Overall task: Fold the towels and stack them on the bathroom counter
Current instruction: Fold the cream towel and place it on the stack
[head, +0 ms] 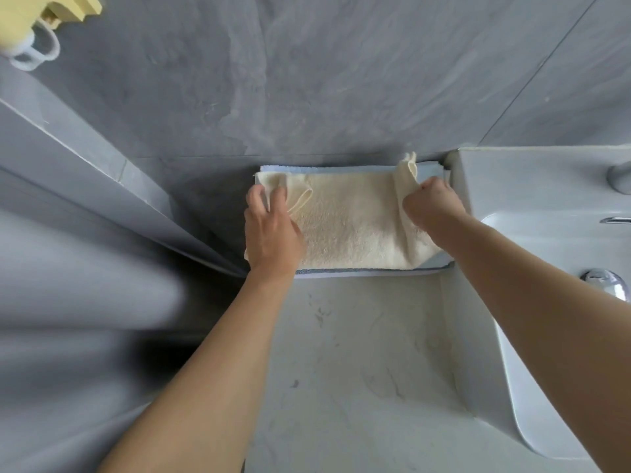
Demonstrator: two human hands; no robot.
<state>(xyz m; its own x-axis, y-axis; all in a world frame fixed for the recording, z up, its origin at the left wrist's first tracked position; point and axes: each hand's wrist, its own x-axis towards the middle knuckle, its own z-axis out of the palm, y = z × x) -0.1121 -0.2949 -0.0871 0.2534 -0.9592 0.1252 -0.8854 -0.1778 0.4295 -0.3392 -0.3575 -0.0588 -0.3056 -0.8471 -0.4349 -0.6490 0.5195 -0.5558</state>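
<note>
- Here, at the far edge of the counter (358,353), a cream towel (351,223) lies on top of a folded blue towel (355,169), and the blue shows only as a thin border along the far and near sides.
- The stack sits tight against the grey wall (307,80) and just beside the raised side of the basin (546,302), likely so it stays squared in that back corner and leaves the near counter free.
- The left hand (273,230) rests on the towel's left end, fingers spread, with a fold of cream cloth coming up between 2 of them; I judge it is both pinning that end and catching the corner.
- The right hand (432,208) is curled around the right end of the cream towel, pinching a corner that stands up above the knuckles, so that end is lifted clear of the blue one.
- Holding both ends like this looks like the way to settle or tidy the cream towel so it lines up on the blue layer below; the right end is not yet laid flat.
- As for containers, the basin is the only one here: its bowl shows a metal drain fitting (604,279) and no towel in it, though much of the bowl runs out of view.
- A faucet (619,175) stands at the basin's far rim.
- High on the left, a yellow holder (51,8) hangs on the wall with a pale ring below it; what it holds I cannot tell.
</note>
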